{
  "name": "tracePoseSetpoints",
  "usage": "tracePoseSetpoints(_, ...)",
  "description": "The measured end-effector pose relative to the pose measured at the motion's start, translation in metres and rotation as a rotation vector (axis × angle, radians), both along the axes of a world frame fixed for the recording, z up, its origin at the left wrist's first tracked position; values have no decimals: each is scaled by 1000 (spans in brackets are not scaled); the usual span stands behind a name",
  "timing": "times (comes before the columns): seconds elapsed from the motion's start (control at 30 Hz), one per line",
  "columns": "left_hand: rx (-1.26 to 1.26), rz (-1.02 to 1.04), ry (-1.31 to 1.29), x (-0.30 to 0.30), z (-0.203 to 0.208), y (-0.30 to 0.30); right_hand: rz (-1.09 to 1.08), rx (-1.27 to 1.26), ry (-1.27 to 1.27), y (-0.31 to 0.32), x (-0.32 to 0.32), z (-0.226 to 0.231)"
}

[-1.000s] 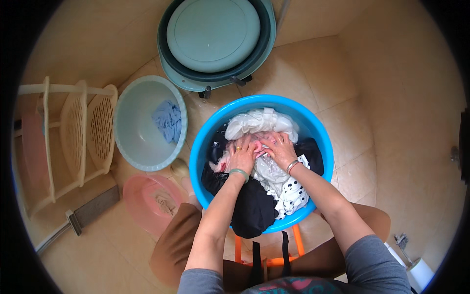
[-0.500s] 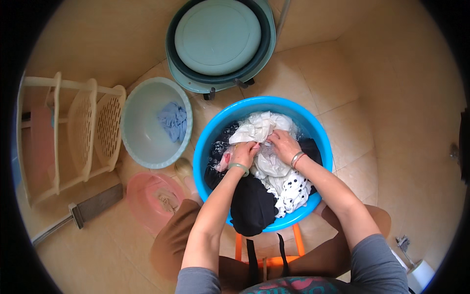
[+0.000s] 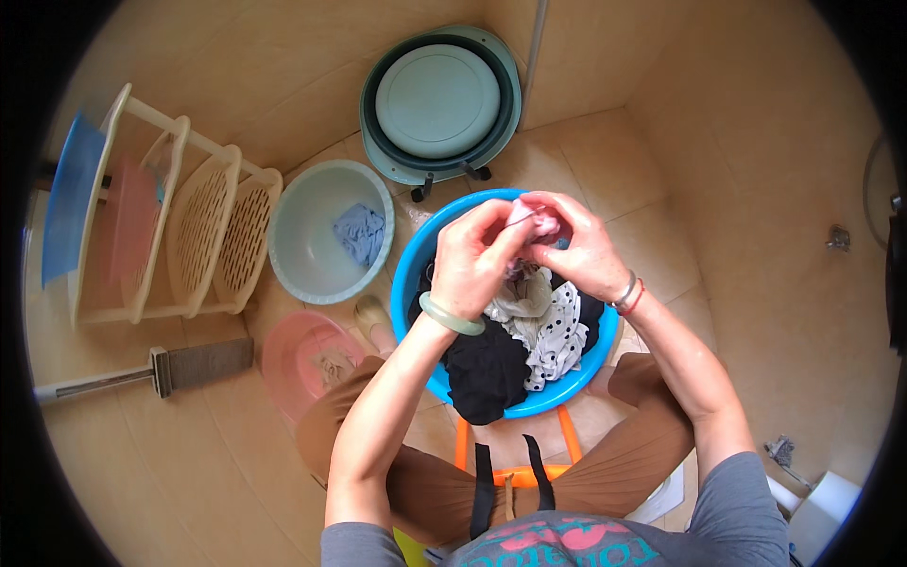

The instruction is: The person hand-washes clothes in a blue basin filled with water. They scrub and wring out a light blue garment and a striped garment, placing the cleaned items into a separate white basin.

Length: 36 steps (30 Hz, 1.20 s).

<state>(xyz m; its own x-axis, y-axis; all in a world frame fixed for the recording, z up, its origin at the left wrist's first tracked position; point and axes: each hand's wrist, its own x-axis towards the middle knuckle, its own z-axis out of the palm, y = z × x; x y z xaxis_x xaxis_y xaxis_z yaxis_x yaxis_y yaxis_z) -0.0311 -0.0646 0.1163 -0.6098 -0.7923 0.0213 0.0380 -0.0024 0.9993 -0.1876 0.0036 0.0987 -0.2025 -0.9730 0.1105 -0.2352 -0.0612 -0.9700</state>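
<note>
Both of my hands are raised over a round blue tub (image 3: 406, 283), closed on a bunched pink cloth (image 3: 543, 224). My left hand (image 3: 475, 253) pinches it from one side, with fingers curled. Opposite, my right hand (image 3: 584, 253) grips it with thumb and fingers. The cloth's full shape is hidden by my fingers. Below lie wet clothes: a black garment (image 3: 487, 373) at the near left, a white garment with black dots (image 3: 557, 340) at the near right, and a plain white cloth (image 3: 525, 300) between them. My hands cover the tub's far part.
Left of the tub stands a pale green basin (image 3: 300, 269) holding a blue cloth (image 3: 361, 233). Nearer is a pink basin (image 3: 288, 378) with a beige cloth (image 3: 334, 367). A cream rack (image 3: 203, 227), a flat mop (image 3: 203, 369) and a folded green tub (image 3: 437, 99) stand by the walls.
Both hands have let go of the white cloth and risen out of the tub, with the pink cloth now held between them. The view has shifted slightly.
</note>
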Motion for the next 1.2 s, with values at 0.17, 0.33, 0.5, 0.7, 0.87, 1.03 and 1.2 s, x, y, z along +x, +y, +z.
tracePoseSetpoints(0.17, 47, 69, 325, 2, 25, 15, -65, -214, 15, 8, 2, 44)
tracePoseSetpoints(0.33, 570, 581, 301, 13, -65, 39, -190, -105, -98, 24, 11, -3)
tracePoseSetpoints(0.5, 1514, 372, 420, 35, -212, 111, -46, 151, 143, 76, 19, -94)
tracePoseSetpoints(0.7, 1402, 234, 718, 20, -223, 99, 226, -63, 177, 107, 44, -18)
tracePoseSetpoints(0.87, 1635, 60, 684, 2, -217, 103, 455, -12, 59, 139, 36, 17)
tracePoseSetpoints(1.03, 1540, 130, 836, 36, -302, 129, 314, -117, 77, 99, 11, 20)
tracePoseSetpoints(1.2, 1580, 297, 501, 13, -223, 133, -169, 98, -324, 14, -43, -66)
